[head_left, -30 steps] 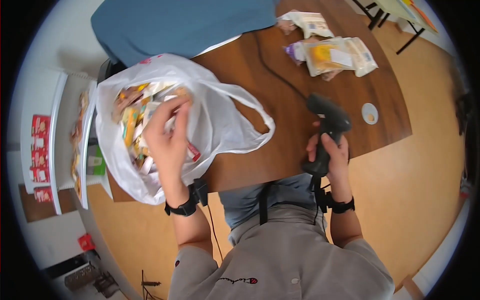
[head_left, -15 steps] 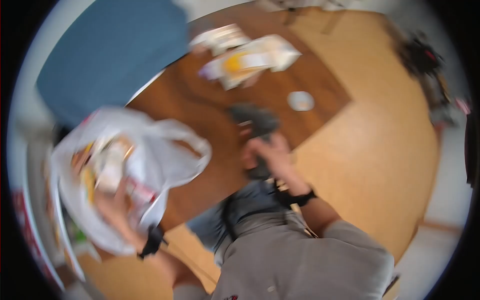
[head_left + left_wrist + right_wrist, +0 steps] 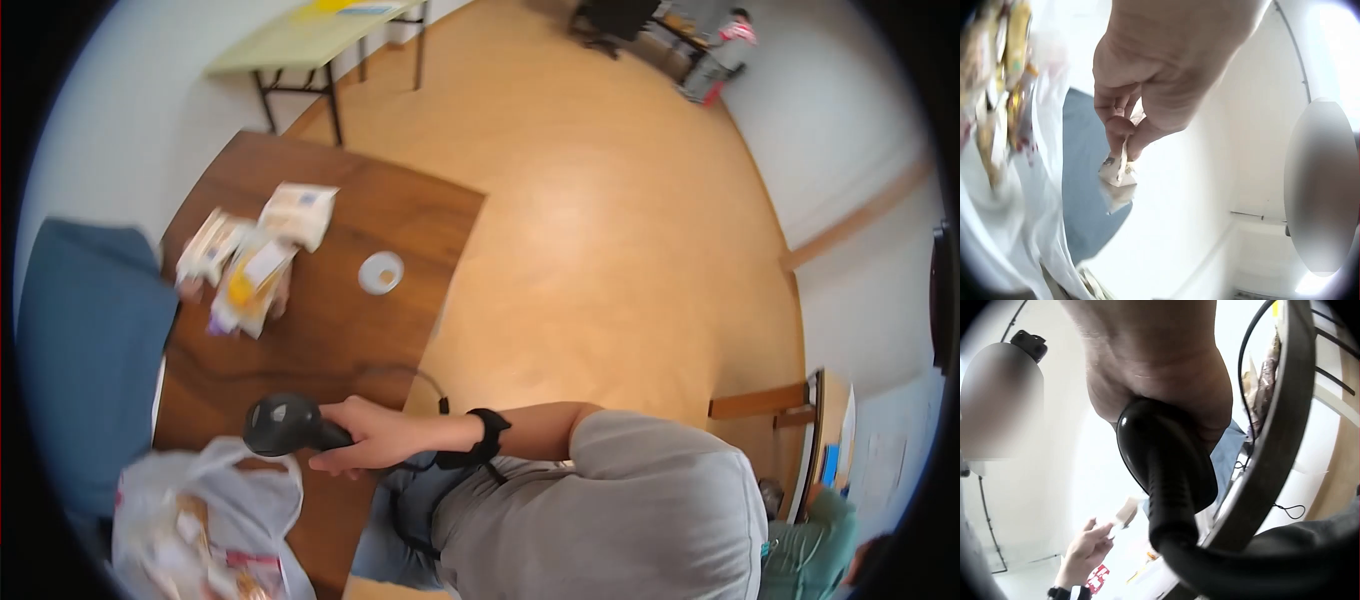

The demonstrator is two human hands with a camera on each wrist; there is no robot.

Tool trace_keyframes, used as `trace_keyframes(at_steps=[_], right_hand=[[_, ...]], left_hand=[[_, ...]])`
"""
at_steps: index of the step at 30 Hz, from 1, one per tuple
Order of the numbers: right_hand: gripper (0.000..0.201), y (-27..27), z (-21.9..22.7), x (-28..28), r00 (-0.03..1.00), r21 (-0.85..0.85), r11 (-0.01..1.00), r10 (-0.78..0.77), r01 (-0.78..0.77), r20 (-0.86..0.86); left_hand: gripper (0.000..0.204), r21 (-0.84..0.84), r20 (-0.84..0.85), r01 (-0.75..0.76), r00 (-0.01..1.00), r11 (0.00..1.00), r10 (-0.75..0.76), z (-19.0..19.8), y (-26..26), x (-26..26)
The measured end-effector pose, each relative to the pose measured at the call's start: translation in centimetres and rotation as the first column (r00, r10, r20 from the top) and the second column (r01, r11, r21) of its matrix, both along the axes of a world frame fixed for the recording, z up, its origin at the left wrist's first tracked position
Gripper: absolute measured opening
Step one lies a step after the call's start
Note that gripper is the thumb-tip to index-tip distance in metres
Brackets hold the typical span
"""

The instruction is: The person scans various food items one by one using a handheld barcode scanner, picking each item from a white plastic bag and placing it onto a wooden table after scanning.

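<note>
My right hand [image 3: 385,437] grips a black handheld barcode scanner [image 3: 283,425] over the table's near edge. In the right wrist view, the scanner's handle end [image 3: 1169,506] and thick cable fill the middle. Between thumb and fingertips, my left hand [image 3: 1157,81] pinches a small pale packet [image 3: 1117,180]. The head view does not show that hand, but the right wrist view catches the left hand [image 3: 1088,550] raised with the packet [image 3: 1127,511]. Beside it stands a white plastic bag [image 3: 1047,181], open at the top and full of small wrapped snacks [image 3: 1017,37].
Several packaged foods [image 3: 255,275] lie together on the brown wooden table [image 3: 400,205], near a round white disc [image 3: 381,272]. A blue cloth-covered object [image 3: 90,330] borders the table's left side. Farther off are a folding table [image 3: 290,45] and a seated person [image 3: 725,60].
The head view has swung to the right, shifting table and bag leftward. My left hand has left the bag's mouth with a packet and dropped out of the head view. My right hand still holds the scanner.
</note>
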State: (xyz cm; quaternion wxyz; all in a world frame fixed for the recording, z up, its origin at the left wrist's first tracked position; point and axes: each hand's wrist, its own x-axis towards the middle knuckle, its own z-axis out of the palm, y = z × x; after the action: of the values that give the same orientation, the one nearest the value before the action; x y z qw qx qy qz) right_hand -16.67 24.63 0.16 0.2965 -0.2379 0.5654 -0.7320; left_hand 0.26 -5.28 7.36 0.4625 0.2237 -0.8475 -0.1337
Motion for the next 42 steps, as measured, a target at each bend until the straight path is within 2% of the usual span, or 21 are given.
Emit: trace_keyframes(at_steps=[1, 2, 3, 4, 5, 6, 8, 9, 13, 15, 17, 19, 21, 23, 24, 25, 27, 31, 34, 39, 42], right_hand=[[0.031, 0.0, 1.2, 0.4, 0.999, 0.066, 0.997, 0.034, -0.031, -0.043], [0.032, 0.0, 2.0, 0.4, 0.993, 0.113, 0.991, 0.084, -0.075, -0.083], [0.035, -0.3, 1.5, 0.4, 0.944, 0.177, 0.984, 0.065, -0.007, -0.323], [0.036, -0.8, 1.8, 0.9, 0.939, 0.135, 0.989, -0.008, 0.057, -0.343], [0.034, -0.7, 1.8, 1.0, 0.92, 0.198, 0.978, 0.018, 0.065, -0.391], [0.034, -1.1, 2.3, 1.3, 0.915, 0.154, 0.981, -0.047, 0.117, -0.4], [0.035, -1.5, 2.6, 1.1, 0.982, 0.235, 0.971, 0.009, 0.036, -0.187], [0.035, -1.9, 2.3, 0.8, 0.983, 0.221, 0.975, 0.03, 0.012, -0.183], [0.037, -0.7, 1.0, 0.6, 0.983, 0.191, 0.981, 0.007, 0.028, -0.182], [0.036, -0.8, -0.3, 0.6, 0.992, 0.14, 0.989, -0.037, 0.054, -0.124], [0.035, -0.9, -2.0, 0.1, 0.975, 0.028, 0.993, -0.115, 0.111, 0.192], [0.034, -0.5, -3.0, -0.5, 0.972, 0.004, 0.995, -0.098, 0.099, 0.212], [0.035, -0.3, -3.1, -0.8, 0.937, -0.044, 0.992, -0.1, 0.121, 0.336], [0.036, -0.2, -3.0, -0.7, 0.942, -0.035, 0.992, -0.103, 0.12, 0.318], [0.036, -0.1, -3.0, -0.7, 0.942, -0.031, 0.991, -0.112, 0.128, 0.316], [0.036, 0.0, -3.0, -0.8, 0.944, -0.026, 0.991, -0.113, 0.128, 0.311], [0.036, 0.1, -3.4, -0.7, 0.938, -0.055, 0.988, -0.118, 0.143, 0.325], [0.037, 0.0, -2.9, -0.9, 0.947, -0.014, 0.988, -0.144, 0.155, 0.289], [0.037, -0.2, -3.8, -0.9, 0.954, -0.039, 0.988, -0.134, 0.15, 0.27], [0.038, -0.3, -3.6, -0.9, 0.95, -0.059, 0.984, -0.146, 0.169, 0.277], [0.039, -0.3, -3.7, -0.8, 0.95, -0.064, 0.984, -0.139, 0.163, 0.281]], left_hand=[[0.057, 0.165, -0.31, 0.588, 0.793, 0.792, -0.524, -6.9, -6.8, -2.3], [0.049, 0.373, 0.018, 0.195, 0.976, 0.907, -0.217, -4.6, -1.9, -3.0], [0.052, 0.481, 0.094, 0.138, 0.974, 0.866, -0.208, -4.8, 0.3, -4.6], [0.048, 0.657, -0.062, 0.323, 0.924, 0.681, -0.378, -3.6, 3.5, -6.6], [0.046, 0.636, -0.048, 0.391, 0.881, 0.665, -0.472, -4.6, 4.2, -7.9], [0.046, 0.665, 0.112, 0.248, 0.899, 0.704, -0.423, -3.6, 5.9, -9.0], [0.043, 0.678, -0.022, 0.37, 0.874, 0.634, -0.486, -6.0, 5.7, -10.2], [0.039, 0.706, -0.11, 0.423, 0.858, 0.568, -0.501, -6.2, 5.7, -10.6], [0.041, 0.722, -0.02, 0.398, 0.829, 0.566, -0.558, -6.0, 5.7, -10.6], [0.044, 0.724, -0.231, 0.515, 0.809, 0.46, -0.541, -5.2, 4.6, -12.4], [0.047, 0.704, -0.247, 0.543, 0.791, 0.458, -0.559, -4.5, 3.1, -16.2], [0.049, 0.727, -0.252, 0.551, 0.768, 0.409, -0.589, -4.8, 2.1, -21.4], [0.05, 0.787, -0.319, 0.551, 0.748, 0.276, -0.582, -5.3, 2.4, -26.8], [0.053, 0.86, -0.25, 0.465, 0.743, 0.211, -0.62, -5.2, 3.1, -30.4], [0.053, 0.868, -0.134, 0.397, 0.766, 0.299, -0.628, -5.3, 3.6, -31.0], [0.053, 0.868, -0.141, 0.401, 0.766, 0.294, -0.627, -5.4, 3.5, -31.2], [0.053, 0.571, 0.159, 0.329, 0.854, 0.752, -0.495, -5.8, 3.2, -30.3], [0.037, 0.545, 0.022, 0.451, 0.835, 0.707, -0.55, -5.2, 3.1, -22.4], [0.028, 0.599, 0.032, 0.411, 0.845, 0.687, -0.533, -3.2, 5.0, -14.2], [0.016, 0.348, 0.291, 0.054, 0.943, 0.936, -0.163, -3.7, 1.0, -3.1], [0.018, 0.304, 0.316, -0.087, 0.949, 0.949, -0.014, -3.5, -3.1, -0.5]])
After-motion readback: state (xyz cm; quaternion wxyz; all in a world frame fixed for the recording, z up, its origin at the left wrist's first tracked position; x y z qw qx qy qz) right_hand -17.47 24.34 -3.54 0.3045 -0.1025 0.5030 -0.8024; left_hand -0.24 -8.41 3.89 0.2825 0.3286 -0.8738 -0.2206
